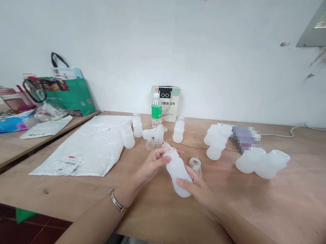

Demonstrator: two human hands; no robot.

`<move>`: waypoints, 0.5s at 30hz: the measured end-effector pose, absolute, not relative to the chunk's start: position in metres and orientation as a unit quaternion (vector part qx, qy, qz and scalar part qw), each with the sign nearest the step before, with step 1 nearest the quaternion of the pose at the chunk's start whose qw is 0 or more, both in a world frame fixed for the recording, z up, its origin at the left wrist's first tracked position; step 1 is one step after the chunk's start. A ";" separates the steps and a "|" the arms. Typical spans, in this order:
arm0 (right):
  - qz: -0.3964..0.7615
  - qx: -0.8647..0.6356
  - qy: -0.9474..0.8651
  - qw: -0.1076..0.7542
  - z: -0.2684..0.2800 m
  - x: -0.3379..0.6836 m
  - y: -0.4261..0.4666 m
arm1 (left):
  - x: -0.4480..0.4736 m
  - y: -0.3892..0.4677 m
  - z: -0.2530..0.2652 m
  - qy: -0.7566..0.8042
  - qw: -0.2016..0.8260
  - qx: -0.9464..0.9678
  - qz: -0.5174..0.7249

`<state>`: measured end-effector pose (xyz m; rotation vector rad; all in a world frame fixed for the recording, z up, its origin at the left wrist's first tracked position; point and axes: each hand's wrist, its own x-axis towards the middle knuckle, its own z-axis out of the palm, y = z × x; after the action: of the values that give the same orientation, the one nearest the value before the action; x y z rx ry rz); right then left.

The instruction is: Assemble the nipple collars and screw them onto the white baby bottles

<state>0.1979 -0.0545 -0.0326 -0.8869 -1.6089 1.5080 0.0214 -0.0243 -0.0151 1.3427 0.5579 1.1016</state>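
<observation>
Between my hands is a frosted white baby bottle (pixel 178 171), tilted with its top toward the upper left. My left hand (pixel 154 162) is closed around the neck, where a clear nipple top (pixel 167 148) shows. Lower down, my right hand (pixel 196 185) wraps the bottle's body. Just behind my right hand, a clear ring-shaped nipple part (pixel 196 163) rests on the table. Beyond my left hand stand a capped bottle (pixel 159 136) and a small clear cap (pixel 150 143).
Several frosted bottles stand at the back, including one (pixel 178 130); open wide ones (pixel 270 164) are at right. A white plastic mailer (pixel 89 143) lies left. A water bottle (pixel 156 112) and paper bag (pixel 171 106) stand by the wall. A green bag (pixel 72 97) is far left.
</observation>
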 end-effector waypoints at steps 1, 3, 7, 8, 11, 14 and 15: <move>0.601 -0.338 -0.622 0.371 -0.032 0.198 -0.054 | 0.021 -0.024 -0.015 0.242 0.614 0.582 0.475; 0.612 -0.330 -0.614 0.374 -0.031 0.196 -0.054 | 0.021 -0.021 -0.016 0.246 0.613 0.583 0.473; 0.580 -0.346 -0.611 0.413 -0.030 0.189 -0.053 | 0.014 -0.008 -0.018 0.316 0.527 0.578 0.537; 0.573 -0.353 -0.610 0.418 -0.030 0.188 -0.053 | 0.010 -0.003 -0.019 0.357 0.474 0.567 0.571; 0.566 -0.376 -0.600 0.422 -0.032 0.189 -0.051 | -0.004 0.013 -0.029 0.489 0.284 0.531 0.631; 0.562 -0.384 -0.592 0.431 -0.035 0.191 -0.050 | -0.016 0.027 -0.043 0.558 0.179 0.561 0.585; 0.562 -0.382 -0.594 0.432 -0.036 0.191 -0.049 | -0.019 0.031 -0.047 0.566 0.171 0.576 0.565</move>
<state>0.1910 -0.0493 -0.0359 -0.9517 -1.4804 1.4000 -0.0190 0.0308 -0.0471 1.6354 1.6061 1.6048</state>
